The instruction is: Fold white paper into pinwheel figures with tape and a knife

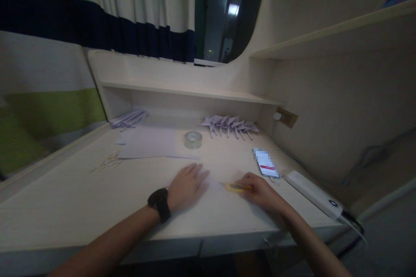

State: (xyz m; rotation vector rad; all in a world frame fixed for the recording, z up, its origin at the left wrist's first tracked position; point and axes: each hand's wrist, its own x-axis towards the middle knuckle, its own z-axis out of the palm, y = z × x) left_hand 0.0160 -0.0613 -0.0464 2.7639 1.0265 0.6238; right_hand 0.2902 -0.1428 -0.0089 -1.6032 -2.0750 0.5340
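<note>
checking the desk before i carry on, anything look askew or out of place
Nothing is spilled or damaged. The power bank lies at the desk's right edge, its cable hanging over. The left hand lies flat on paper; the right hand holds a yellow tool.

Head view, close, forward and down over the desk [81, 199].
</note>
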